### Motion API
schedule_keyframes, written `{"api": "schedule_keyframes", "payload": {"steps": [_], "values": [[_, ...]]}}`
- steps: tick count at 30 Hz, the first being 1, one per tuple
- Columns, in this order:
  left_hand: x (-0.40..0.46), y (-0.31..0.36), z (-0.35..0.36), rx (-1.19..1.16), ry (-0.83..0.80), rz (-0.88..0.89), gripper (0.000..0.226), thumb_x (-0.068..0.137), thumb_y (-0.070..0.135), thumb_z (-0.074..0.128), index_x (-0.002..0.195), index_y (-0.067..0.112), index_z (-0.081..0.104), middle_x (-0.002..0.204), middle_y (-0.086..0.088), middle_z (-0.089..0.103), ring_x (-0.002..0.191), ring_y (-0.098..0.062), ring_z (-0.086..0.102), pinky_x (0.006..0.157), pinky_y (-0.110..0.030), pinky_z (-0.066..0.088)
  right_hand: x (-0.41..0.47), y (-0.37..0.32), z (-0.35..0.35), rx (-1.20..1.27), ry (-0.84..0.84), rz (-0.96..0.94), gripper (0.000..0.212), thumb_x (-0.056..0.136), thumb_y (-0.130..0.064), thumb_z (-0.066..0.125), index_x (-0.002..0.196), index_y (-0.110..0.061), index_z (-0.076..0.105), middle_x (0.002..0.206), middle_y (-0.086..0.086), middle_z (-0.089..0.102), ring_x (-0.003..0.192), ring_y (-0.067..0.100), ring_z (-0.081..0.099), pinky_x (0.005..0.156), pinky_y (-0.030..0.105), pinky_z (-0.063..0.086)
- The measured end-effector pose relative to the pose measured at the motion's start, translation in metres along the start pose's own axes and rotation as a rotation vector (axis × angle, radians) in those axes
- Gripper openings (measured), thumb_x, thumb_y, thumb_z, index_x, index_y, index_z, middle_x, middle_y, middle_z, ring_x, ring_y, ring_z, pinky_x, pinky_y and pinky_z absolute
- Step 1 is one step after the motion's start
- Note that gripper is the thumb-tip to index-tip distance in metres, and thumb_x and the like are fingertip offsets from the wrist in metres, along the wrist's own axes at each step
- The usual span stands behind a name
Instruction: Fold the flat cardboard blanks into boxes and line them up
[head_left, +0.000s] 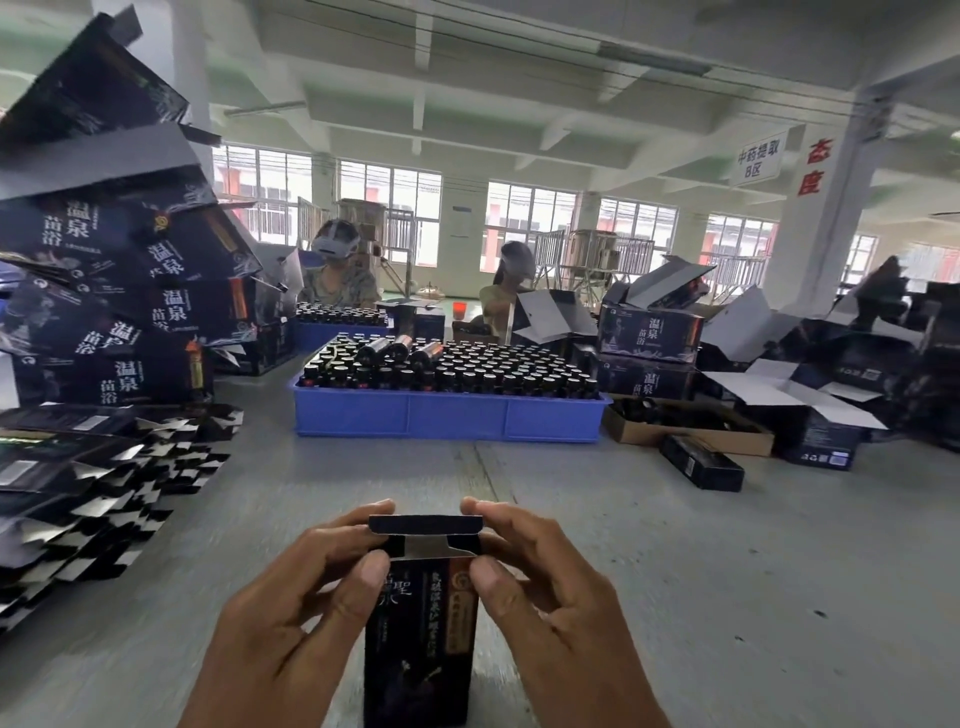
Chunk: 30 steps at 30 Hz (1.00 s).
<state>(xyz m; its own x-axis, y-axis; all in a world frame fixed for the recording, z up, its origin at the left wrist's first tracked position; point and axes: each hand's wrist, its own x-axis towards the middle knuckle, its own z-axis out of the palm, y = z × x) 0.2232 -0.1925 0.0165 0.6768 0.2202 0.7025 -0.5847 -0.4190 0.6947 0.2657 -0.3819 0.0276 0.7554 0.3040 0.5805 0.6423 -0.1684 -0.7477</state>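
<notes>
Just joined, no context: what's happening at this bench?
A person is folding a small dark box. Left hand and right hand both pinch its top end, where the tuck flap is not yet closed. Flat blanks are stacked at left; a blue crate of bottles sits ahead.

Blue plastic crate (447, 415) sitting mid-table, holding dense rows of dark capped bottles (467, 371); few bottles lying sideways on top at far left. Second crate of bottles (340, 314) standing farther back left. Brown open carton (691, 428) lying right of blue crate. Two people wearing headsets (337, 244) sitting at far side. White hanging sign (758, 158) and red characters (815, 166) showing on right pillar. Windows (530, 218) lining far wall.
</notes>
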Motion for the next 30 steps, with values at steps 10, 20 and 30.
{"api": "schedule_keyframes", "payload": {"steps": [10, 20, 30], "values": [[0.0003, 0.0029, -0.0013, -0.057, -0.002, -0.011, 0.022, 0.086, 0.048, 0.066, 0.104, 0.039, 0.072, 0.125, 0.016, 0.069, 0.104, -0.007, 0.071, 0.081, -0.018, 0.056, -0.0001, -0.0045, 0.0023, 0.106, 0.042, -0.050, 0.025, 0.085, -0.046, 0.065, 0.109, -0.046, 0.062, 0.125, -0.028, 0.065, 0.116, -0.002, 0.063, 0.086, 0.012, 0.051], [-0.0031, 0.0040, 0.0066, -0.061, 0.116, 0.030, 0.005, 0.090, 0.031, 0.076, 0.086, 0.030, 0.073, 0.108, 0.013, 0.076, 0.094, -0.005, 0.073, 0.073, -0.013, 0.056, -0.0006, -0.0041, 0.0035, 0.150, 0.095, -0.019, 0.009, 0.090, -0.037, 0.068, 0.098, -0.043, 0.067, 0.118, -0.024, 0.069, 0.110, 0.001, 0.067, 0.086, 0.030, 0.058], [-0.0033, 0.0065, 0.0007, -0.038, 0.018, -0.016, 0.033, 0.087, 0.037, 0.061, 0.118, 0.046, 0.067, 0.118, 0.017, 0.071, 0.108, -0.003, 0.068, 0.076, -0.011, 0.054, -0.0007, -0.0004, 0.0014, 0.085, 0.063, -0.014, 0.023, 0.087, -0.044, 0.060, 0.108, -0.049, 0.067, 0.121, -0.027, 0.067, 0.114, 0.000, 0.064, 0.087, 0.027, 0.059]]}}
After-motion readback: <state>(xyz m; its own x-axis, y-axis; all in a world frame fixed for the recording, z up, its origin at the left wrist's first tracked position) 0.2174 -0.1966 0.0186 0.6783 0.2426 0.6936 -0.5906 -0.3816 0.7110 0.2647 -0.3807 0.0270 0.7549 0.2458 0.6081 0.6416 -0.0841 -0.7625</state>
